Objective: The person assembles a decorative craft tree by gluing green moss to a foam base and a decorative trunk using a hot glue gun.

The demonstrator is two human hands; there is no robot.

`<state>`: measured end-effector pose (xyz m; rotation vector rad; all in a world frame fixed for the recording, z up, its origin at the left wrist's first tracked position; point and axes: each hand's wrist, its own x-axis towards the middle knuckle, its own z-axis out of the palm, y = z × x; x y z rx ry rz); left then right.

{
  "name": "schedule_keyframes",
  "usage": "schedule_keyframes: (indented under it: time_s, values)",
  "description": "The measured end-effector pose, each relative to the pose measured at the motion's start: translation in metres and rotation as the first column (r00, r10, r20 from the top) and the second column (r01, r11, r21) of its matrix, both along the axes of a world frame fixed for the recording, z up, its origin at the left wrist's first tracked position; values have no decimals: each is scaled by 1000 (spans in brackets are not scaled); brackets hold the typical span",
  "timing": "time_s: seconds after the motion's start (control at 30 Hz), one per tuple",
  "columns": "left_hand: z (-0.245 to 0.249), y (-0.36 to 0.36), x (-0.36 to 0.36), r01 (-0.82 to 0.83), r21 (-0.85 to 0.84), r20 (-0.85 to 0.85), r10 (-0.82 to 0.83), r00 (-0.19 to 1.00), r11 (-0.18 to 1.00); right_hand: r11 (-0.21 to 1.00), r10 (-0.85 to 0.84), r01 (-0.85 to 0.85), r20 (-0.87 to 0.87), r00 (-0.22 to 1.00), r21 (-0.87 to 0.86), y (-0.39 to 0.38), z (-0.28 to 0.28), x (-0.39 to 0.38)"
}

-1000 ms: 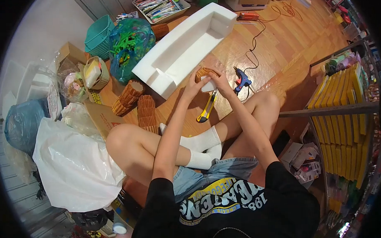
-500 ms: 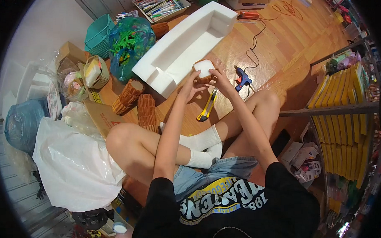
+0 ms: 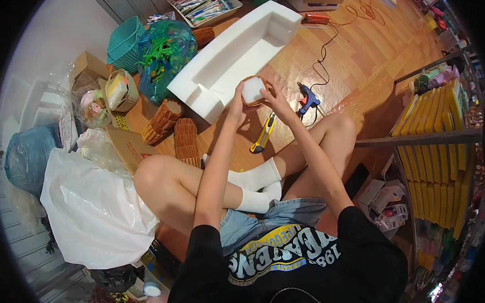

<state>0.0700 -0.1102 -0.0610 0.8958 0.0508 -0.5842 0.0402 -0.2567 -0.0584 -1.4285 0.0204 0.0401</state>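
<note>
Both hands hold a brown, bark-textured pot with a white foam-like top (image 3: 252,89); the white face is turned up toward me. My left hand (image 3: 236,106) wraps round its left side, the fingers partly hidden. On the right, my right hand (image 3: 277,103) grips the rim, its thumb over the white face. Just below the hands a yellow utility knife (image 3: 263,133) lies on the floor. A blue glue gun (image 3: 308,101) stands to the right, its cord running back. Behind the pot is a long white foam block (image 3: 197,65) with a hollow in it.
Two brown bark-textured pieces, one tilted (image 3: 163,121) and one nearer my knee (image 3: 186,140), lie at the left. Behind them are a blue bag of green pieces (image 3: 167,58) and a teal basket (image 3: 125,46). A rack of yellow packets (image 3: 431,118) stands at the right.
The pot has turned and shifted slightly left in my hands. My left thumb has moved from the white face to the side, while my right thumb reaches further over it.
</note>
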Motion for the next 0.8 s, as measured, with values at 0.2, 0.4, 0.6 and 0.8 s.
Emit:
schedule_keyframes:
  time_s: [0.2,0.4,0.6,0.8]
  values:
    - [-9,-10,-3,-104,97,184,85,979,990,991,-117,119,-26,993,63,7,-5,4]
    - [-2,-10,-7,-90,159,161,65,985,983,983,-107,116,-65,992,140,2,0,2]
    - [8,-16,-14,-243,305,477,73,876,921,991,-109,110,-13,994,72,-4,-2,15]
    - [10,-17,-15,-241,219,493,106,863,946,996,-79,76,60,995,51,-3,7,12]
